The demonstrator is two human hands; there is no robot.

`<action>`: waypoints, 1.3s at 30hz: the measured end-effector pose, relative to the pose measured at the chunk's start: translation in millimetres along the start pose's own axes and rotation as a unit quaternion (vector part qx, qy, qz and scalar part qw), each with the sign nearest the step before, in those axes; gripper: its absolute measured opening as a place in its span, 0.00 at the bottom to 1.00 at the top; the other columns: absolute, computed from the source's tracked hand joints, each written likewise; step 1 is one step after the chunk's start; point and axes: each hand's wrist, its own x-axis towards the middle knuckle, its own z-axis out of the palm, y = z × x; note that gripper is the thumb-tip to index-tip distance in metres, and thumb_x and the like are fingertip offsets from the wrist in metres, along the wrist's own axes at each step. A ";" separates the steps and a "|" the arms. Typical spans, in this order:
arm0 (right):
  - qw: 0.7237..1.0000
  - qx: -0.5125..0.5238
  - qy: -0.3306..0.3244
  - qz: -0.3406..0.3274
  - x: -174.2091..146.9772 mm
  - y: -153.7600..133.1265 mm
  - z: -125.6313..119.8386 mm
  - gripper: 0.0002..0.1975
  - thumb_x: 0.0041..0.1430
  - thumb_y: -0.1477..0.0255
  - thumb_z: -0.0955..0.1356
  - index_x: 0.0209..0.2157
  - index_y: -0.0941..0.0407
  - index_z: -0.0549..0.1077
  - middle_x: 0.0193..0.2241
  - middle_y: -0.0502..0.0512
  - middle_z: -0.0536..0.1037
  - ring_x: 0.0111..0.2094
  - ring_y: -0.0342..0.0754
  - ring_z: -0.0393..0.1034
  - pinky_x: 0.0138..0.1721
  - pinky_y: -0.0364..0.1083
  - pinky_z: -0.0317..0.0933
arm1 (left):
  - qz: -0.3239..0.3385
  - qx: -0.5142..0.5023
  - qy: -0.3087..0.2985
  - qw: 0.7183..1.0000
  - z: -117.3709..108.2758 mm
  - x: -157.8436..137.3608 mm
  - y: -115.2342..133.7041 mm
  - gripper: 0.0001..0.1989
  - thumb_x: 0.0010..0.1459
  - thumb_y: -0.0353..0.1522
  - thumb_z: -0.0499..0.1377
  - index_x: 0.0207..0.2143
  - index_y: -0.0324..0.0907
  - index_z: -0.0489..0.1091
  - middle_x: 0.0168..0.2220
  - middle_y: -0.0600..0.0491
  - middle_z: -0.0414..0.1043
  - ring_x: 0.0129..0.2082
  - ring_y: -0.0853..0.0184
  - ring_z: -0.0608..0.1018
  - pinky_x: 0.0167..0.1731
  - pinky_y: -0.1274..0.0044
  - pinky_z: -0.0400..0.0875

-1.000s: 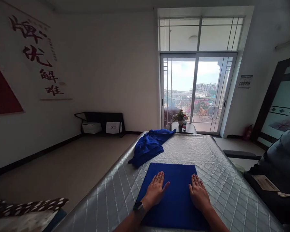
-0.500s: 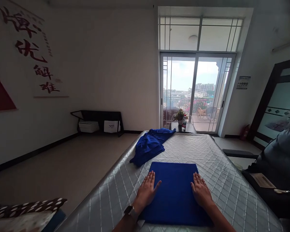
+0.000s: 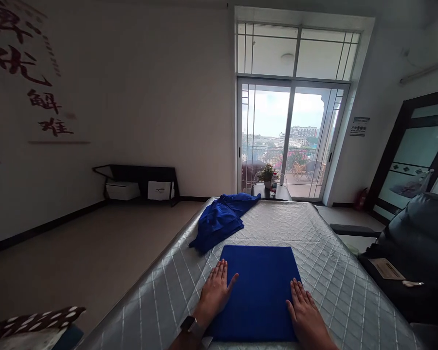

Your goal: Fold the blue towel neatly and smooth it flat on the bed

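A flat blue square (image 3: 259,291), which looks like neatly folded cloth, lies in front of me on the silver quilted cover (image 3: 160,301). My left hand (image 3: 216,289) rests flat along its left edge, thumb spread onto the blue surface. Along the right edge lies my right hand (image 3: 304,308), fingers stretched out and pointing away from me. Neither hand grips anything. Beyond the square, a crumpled blue garment (image 3: 221,218) is heaped near the cover's far left corner.
At the right stands a black leather chair (image 3: 416,233) with a brown card (image 3: 385,268) and scissors (image 3: 412,283) on it. A small table behind the far edge bears a potted plant (image 3: 267,175) and a bottle (image 3: 273,183). Patterned cushions (image 3: 32,325) sit at lower left.
My right hand has slid toward me along the blue square's right edge. My left hand stays at the left edge. The view has turned slightly to the right.
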 end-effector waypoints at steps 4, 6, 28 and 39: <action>1.000 0.021 0.005 0.009 0.0 -0.8 3.1 0.33 0.69 0.62 0.51 0.71 0.61 0.49 0.71 0.54 0.45 0.72 0.50 0.37 0.71 0.55 0.37 | 0.046 -0.020 -0.023 0.998 -14.4 -9.3 45.0 0.38 0.71 0.50 0.38 0.70 0.32 0.51 0.71 0.39 0.50 0.71 0.53 0.54 0.68 0.59 0.55; 1.000 0.025 0.006 0.008 0.8 -0.4 3.4 0.34 0.69 0.61 0.51 0.71 0.61 0.49 0.71 0.55 0.45 0.72 0.51 0.36 0.71 0.55 0.37 | 0.120 -0.054 -0.055 0.990 -21.6 -17.6 83.5 0.37 0.71 0.50 0.38 0.70 0.33 0.50 0.71 0.40 0.48 0.71 0.55 0.53 0.68 0.61 0.55; 1.000 0.012 0.007 -0.009 -0.3 3.6 4.7 0.33 0.69 0.61 0.50 0.70 0.62 0.50 0.71 0.54 0.45 0.72 0.50 0.36 0.71 0.55 0.36 | 0.025 -0.016 -0.084 0.996 -22.4 -85.5 -1.5 0.37 0.68 0.54 0.42 0.71 0.45 0.40 0.72 0.52 0.40 0.71 0.56 0.51 0.67 0.60 0.56; 1.000 -0.019 0.000 -0.021 -17.3 8.4 2.7 0.33 0.69 0.58 0.51 0.70 0.60 0.52 0.71 0.53 0.44 0.72 0.52 0.37 0.71 0.57 0.36 | 0.001 -0.034 -0.109 0.993 -24.2 -90.1 1.8 0.42 0.67 0.56 0.39 0.71 0.38 0.42 0.72 0.48 0.36 0.72 0.57 0.48 0.68 0.61 0.52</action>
